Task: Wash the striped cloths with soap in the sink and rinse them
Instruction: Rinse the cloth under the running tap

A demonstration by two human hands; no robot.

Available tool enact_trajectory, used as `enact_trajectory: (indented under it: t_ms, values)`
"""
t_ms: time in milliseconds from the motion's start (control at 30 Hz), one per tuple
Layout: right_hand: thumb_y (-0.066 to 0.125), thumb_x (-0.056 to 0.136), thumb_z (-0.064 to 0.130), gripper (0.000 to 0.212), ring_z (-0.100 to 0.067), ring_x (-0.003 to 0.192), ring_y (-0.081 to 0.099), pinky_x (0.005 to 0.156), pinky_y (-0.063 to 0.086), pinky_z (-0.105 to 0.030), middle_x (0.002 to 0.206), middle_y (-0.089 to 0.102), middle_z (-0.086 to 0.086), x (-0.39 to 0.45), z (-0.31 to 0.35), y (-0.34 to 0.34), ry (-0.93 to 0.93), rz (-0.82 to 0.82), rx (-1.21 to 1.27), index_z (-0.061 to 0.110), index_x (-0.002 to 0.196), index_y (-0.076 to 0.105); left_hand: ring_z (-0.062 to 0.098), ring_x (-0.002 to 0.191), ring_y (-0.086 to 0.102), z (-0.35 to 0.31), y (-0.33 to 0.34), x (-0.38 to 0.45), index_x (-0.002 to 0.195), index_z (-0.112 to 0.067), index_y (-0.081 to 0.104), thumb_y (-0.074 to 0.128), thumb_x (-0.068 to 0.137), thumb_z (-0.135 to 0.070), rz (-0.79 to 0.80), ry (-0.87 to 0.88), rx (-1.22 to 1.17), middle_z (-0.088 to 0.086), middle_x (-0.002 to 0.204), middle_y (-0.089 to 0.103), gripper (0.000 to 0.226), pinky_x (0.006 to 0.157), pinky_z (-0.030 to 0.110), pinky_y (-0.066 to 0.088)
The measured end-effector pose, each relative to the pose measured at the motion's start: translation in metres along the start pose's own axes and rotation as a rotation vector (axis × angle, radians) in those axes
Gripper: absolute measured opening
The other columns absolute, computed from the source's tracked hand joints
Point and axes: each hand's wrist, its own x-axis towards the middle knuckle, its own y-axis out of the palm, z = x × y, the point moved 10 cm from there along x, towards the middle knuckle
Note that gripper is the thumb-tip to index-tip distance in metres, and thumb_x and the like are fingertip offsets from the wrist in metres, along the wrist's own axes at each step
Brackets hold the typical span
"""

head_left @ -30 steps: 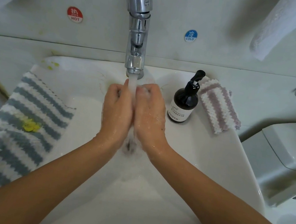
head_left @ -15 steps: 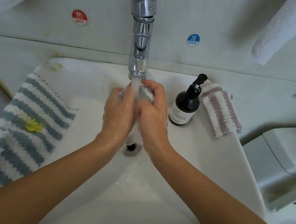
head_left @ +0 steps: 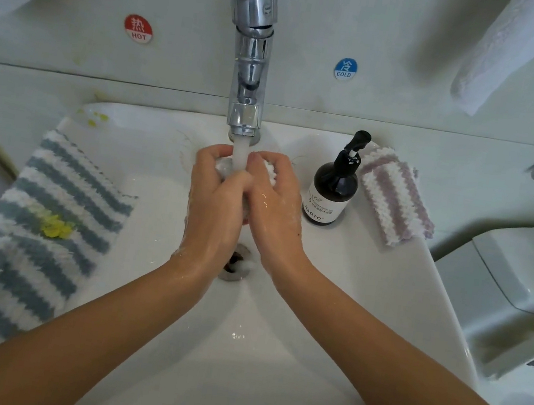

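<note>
A bunched wet cloth point(head_left: 270, 170) is squeezed between my left hand point(head_left: 215, 205) and my right hand point(head_left: 275, 207) over the white sink point(head_left: 326, 332). Both hands curl around it, and only small white bits show between the fingers. Water runs from the chrome tap point(head_left: 250, 71) straight onto the cloth and my fingers. A blue-and-white striped cloth point(head_left: 43, 228) with a yellow stain lies on the sink's left rim. A folded purple-and-white striped cloth point(head_left: 394, 197) rests on the right rim behind the dark soap pump bottle point(head_left: 331, 191).
The drain point(head_left: 237, 263) sits below my wrists. Hot point(head_left: 138, 28) and cold point(head_left: 345, 69) stickers mark the wall. A white towel point(head_left: 509, 54) hangs at the upper right, and a toilet tank point(head_left: 525, 275) stands to the right of the sink. Yellow specks point(head_left: 94, 117) dot the back left rim.
My hands have spread a little at the fingertips and worked the cloth under the stream, so more white fabric shows by the right fingers. The view has shifted slightly.
</note>
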Motion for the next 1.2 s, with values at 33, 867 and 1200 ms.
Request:
enact_trajectory:
  t_ms: [33, 867, 1200]
  values:
    - [0.052, 0.097, 0.028, 0.01, -0.016, 0.086, 0.068, 0.075, 0.057, -0.032, 0.092, 0.07, -0.001, 0.001, 0.002, -0.003, -0.015, -0.031, 0.018, 0.023, 0.1, 0.06, -0.002, 0.078, 0.065, 0.004, 0.0, 0.0, 0.108, -0.029, 0.05, 0.053, 0.09, -0.015, -0.014, -0.036, -0.002, -0.008, 0.092, 0.066, 0.023, 0.06, 0.015, 0.048]
    - [0.043, 0.097, 0.05, 0.035, -0.011, 0.065, 0.067, 0.05, 0.053, -0.026, 0.094, 0.066, 0.0, -0.014, -0.011, 0.027, 0.265, 0.243, 0.078, 0.024, 0.12, 0.047, -0.004, 0.069, 0.058, -0.026, -0.037, 0.01, 0.094, -0.022, 0.052, 0.044, 0.102, -0.03, -0.31, 0.278, 0.211, -0.014, 0.077, 0.057, 0.014, 0.068, 0.02, 0.051]
    - [0.047, 0.089, -0.001, 0.031, -0.025, 0.093, 0.064, 0.082, 0.057, -0.047, 0.096, 0.062, -0.004, -0.001, 0.007, 0.003, 0.016, 0.032, 0.046, 0.022, 0.11, 0.052, 0.012, 0.099, 0.062, -0.006, -0.017, 0.019, 0.111, -0.031, 0.051, 0.058, 0.084, -0.032, -0.097, 0.148, 0.206, -0.002, 0.112, 0.061, 0.028, 0.087, 0.037, 0.055]
